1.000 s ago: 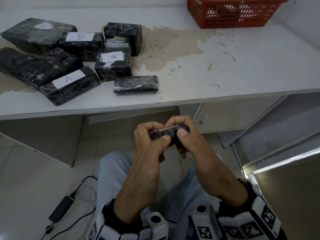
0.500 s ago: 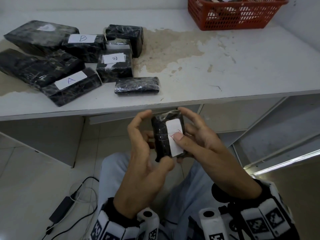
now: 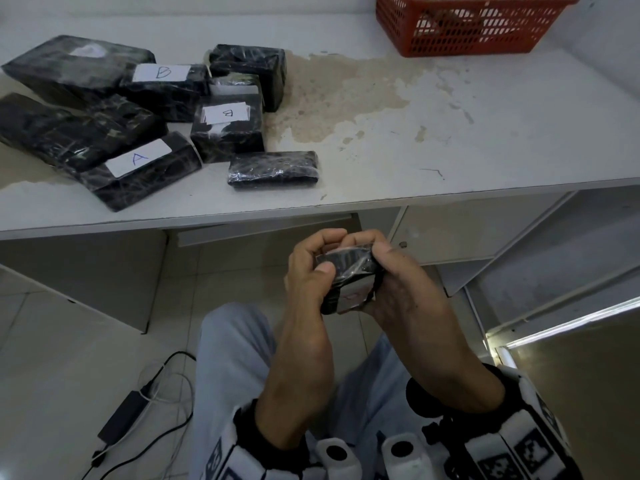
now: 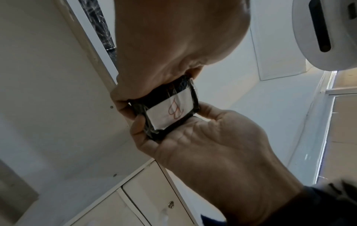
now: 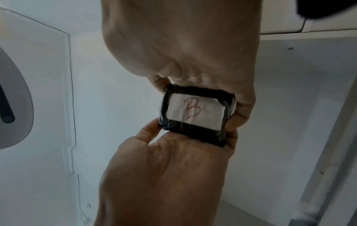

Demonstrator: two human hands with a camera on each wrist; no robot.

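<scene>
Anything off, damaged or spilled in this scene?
A tan blotchy stain spreads across the white table right of the black packages, like a dried spill or worn coating. The small B-labelled package gripped by left hand and right hand looks intact.

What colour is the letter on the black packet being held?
Red, on the white paper label of the small black plastic-wrapped packet; clearest in the right wrist view.

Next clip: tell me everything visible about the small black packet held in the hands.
The small black packet is a squat, roughly rectangular block wrapped in black material under shiny, creased clear film. A white paper label beneath the film bears a red handwritten B. It is held in the air, label turned towards the wrists. The left hand and right hand grip it from opposite sides, fingers curled round its edges.
</scene>
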